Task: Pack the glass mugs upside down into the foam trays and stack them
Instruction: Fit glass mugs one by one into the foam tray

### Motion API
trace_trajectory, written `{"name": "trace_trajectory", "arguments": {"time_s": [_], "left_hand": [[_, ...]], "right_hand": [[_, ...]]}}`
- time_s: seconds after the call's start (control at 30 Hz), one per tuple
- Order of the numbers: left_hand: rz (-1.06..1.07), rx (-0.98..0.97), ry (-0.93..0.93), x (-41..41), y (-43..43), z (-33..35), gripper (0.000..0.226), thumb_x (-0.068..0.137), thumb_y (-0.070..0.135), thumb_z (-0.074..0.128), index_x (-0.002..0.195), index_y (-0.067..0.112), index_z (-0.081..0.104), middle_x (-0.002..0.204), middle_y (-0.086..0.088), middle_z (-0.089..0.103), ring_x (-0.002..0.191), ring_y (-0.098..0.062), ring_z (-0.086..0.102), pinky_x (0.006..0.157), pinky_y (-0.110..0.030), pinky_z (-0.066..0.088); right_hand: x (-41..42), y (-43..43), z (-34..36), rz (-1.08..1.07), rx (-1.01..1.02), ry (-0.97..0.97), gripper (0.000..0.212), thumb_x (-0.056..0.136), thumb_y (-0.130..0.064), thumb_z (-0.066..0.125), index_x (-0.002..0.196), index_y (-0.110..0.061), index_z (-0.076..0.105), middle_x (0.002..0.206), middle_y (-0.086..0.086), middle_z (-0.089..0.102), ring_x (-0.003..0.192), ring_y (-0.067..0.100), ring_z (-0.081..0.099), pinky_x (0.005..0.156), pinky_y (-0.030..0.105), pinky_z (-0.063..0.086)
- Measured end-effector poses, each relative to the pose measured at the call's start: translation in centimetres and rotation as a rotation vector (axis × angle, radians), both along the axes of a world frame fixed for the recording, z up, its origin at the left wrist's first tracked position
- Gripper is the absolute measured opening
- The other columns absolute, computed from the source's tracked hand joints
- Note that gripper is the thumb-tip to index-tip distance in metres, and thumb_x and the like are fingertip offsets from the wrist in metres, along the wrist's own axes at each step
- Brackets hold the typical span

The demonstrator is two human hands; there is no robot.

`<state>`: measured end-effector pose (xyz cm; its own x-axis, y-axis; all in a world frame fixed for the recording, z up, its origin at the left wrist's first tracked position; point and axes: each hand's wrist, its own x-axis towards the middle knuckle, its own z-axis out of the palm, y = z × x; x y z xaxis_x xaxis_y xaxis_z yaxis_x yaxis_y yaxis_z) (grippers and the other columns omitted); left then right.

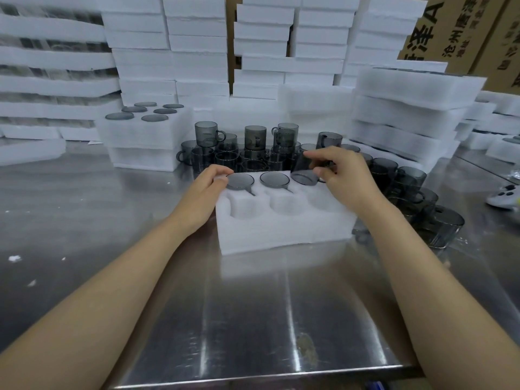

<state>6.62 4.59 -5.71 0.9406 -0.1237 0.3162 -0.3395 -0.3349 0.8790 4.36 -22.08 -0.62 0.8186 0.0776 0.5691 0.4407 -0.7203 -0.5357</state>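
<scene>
The right hand [346, 175] pinches a glass mug [305, 171] between thumb and fingers; the mug is tilted, just above the far right pocket of the foam tray [281, 235]. Left of this grip two mugs [240, 181] sit upside down in the tray. The left hand [208, 190] holds the tray's far left corner with curled fingers

Shiny steel surface [253, 319], pretty crowded: one foam tray [281, 232] up front, a bunch of smoky glass mugs [253, 153] behind and right of it, stacked trays [143, 142] further back, foam crumbs [14, 258] far left.
</scene>
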Motion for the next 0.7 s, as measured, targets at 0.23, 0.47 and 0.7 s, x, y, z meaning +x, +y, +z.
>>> {"name": "trace_trajectory", "arguments": {"time_s": [0.23,0.47,0.7], "left_hand": [[0.003,0.001,-0.001,0.0,0.0,-0.1,0.023,0.101,0.022,0.039,0.108,0.034,0.058,0.116,0.012,0.058,0.099,0.008,0.052,0.077,-0.014,0.037],[0.003,-0.003,0.004,0.0,-0.1,0.0,0.023,0.101,0.022,0.039,0.111,0.031,0.058,0.117,0.009,0.059,0.106,-0.003,0.054,0.082,-0.02,0.039],[0.01,-0.007,0.003,0.2,-0.1,-0.1,0.024,0.1,0.022,0.04,0.104,0.037,0.058,0.115,0.011,0.06,0.106,-0.004,0.054,0.083,-0.02,0.038]], "right_hand": [[0.1,-0.1,0.1,-0.038,-0.241,0.038,0.039,0.088,0.002,0.056,0.121,-0.016,0.066,0.103,-0.002,0.065,0.093,0.009,0.053,0.083,0.019,0.039],[-0.3,0.5,-0.2,0.012,-0.358,0.237,0.058,0.095,-0.049,0.047,0.147,-0.028,0.036,0.157,-0.01,0.024,0.145,0.013,0.018,0.119,0.042,0.014],[-0.5,1.0,-0.4,0.025,-0.463,0.546,0.071,0.092,-0.066,0.026,0.152,-0.03,0.016,0.159,-0.019,0.004,0.147,0.005,-0.005,0.12,0.043,-0.004]]}}
